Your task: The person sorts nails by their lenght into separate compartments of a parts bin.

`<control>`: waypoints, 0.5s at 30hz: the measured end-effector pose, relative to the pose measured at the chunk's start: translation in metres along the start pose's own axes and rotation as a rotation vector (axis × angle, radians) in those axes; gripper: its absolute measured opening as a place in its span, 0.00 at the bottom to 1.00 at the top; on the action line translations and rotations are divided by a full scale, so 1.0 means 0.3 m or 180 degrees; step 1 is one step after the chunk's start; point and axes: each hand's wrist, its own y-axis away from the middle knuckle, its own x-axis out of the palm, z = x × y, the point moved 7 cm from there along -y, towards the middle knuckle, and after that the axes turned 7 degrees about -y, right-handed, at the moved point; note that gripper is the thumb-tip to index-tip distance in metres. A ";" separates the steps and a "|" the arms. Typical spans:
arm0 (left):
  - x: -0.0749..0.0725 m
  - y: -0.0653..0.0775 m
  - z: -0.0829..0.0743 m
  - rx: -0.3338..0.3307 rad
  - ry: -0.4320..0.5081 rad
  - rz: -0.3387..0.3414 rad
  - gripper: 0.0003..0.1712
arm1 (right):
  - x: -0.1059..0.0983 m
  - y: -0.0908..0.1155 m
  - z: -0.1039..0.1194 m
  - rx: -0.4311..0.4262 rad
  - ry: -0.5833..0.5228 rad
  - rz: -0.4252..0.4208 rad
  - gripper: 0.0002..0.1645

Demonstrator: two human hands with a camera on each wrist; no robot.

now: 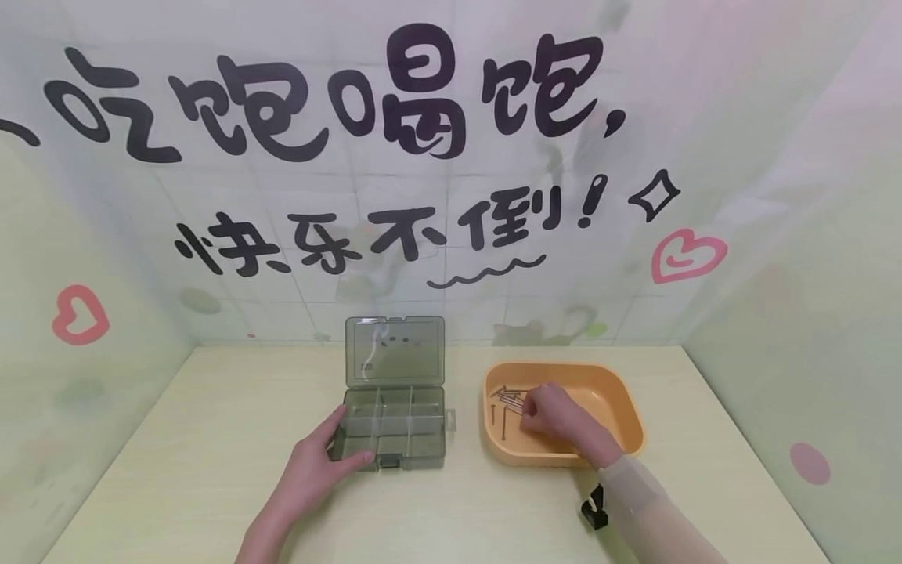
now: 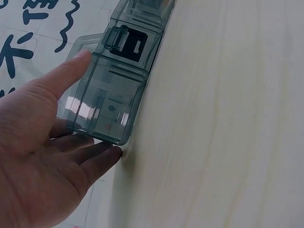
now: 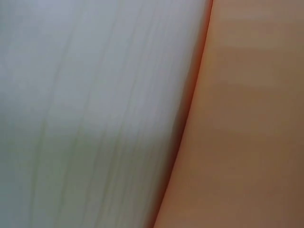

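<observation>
on the head feed i have the left hand [image 1: 310, 474] at the near left corner of a see-through grey-green box [image 1: 427, 445]. its thumb lies at the front edge and its other fingers go to the left end wall, so they are spread from the thumb, with the box corner gripped between. the left wrist feed agrees: thumb tip at the top edge, fingertips touching the end wall. the lid [image 1: 395, 356] stands open beyond the fingers, at the far side of the box, whose dividers make two rows of compartments. a latch [image 1: 390, 462] sits just right of the thumb tip.

well to the right of those fingers, the right hand [image 1: 557, 415] reaches down into an orange tray [image 1: 620, 403]. its fingers are bent and bunched; i cannot tell whether they pinch anything, since the hand itself covers them and the right wrist feed shows only the tray's side and the pale table [image 1: 486, 509]. several thin metal fasteners [image 1: 503, 423] lie in the tray just left of these fingertips, some crossing in a heap. behind the fingers, at the wrist, are a pale sleeve [image 1: 634, 486] and a black clip [image 1: 596, 513]. past both hands rises a wall [image 1: 493, 309] with black lettering [image 1: 426, 125].
</observation>
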 end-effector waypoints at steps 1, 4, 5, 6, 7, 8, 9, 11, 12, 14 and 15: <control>-0.001 0.001 -0.001 -0.0001 -0.0003 -0.0001 0.58 | -0.001 0.001 -0.001 0.0025 -0.0014 -0.0002 0.02; -0.002 0.003 -0.002 0.0003 0.0002 0.0001 0.58 | -0.004 0.004 -0.002 0.0090 -0.0044 -0.0035 0.03; -0.002 0.003 -0.003 0.0004 0.0008 0.0003 0.58 | -0.005 0.005 -0.002 0.0107 -0.0056 -0.0051 0.03; -0.001 0.003 -0.002 0.0002 0.0010 0.0004 0.58 | -0.007 0.006 -0.001 0.0121 -0.0073 -0.0065 0.04; -0.001 0.003 -0.001 -0.0002 0.0005 0.0007 0.58 | -0.008 0.007 -0.002 0.0153 -0.0088 -0.0073 0.04; 0.000 0.003 0.000 -0.0005 -0.0004 0.0006 0.59 | -0.009 0.009 -0.003 0.0169 -0.0113 -0.0080 0.04; 0.000 0.003 0.000 -0.0008 -0.0009 0.0011 0.59 | -0.010 0.011 -0.002 0.0185 -0.0137 -0.0089 0.04; 0.001 0.003 0.002 -0.0016 -0.0020 0.0017 0.59 | -0.013 0.014 0.000 0.0208 -0.0188 -0.0109 0.05; 0.001 0.003 0.003 -0.0022 -0.0021 0.0020 0.59 | -0.014 0.016 0.001 0.0220 -0.0214 -0.0115 0.05; 0.001 0.004 0.003 -0.0029 -0.0033 0.0026 0.59 | -0.017 0.018 0.002 0.0255 -0.0253 -0.0126 0.06; 0.001 0.004 0.002 -0.0033 -0.0032 0.0033 0.59 | -0.019 0.019 0.005 0.0251 -0.0269 -0.0138 0.06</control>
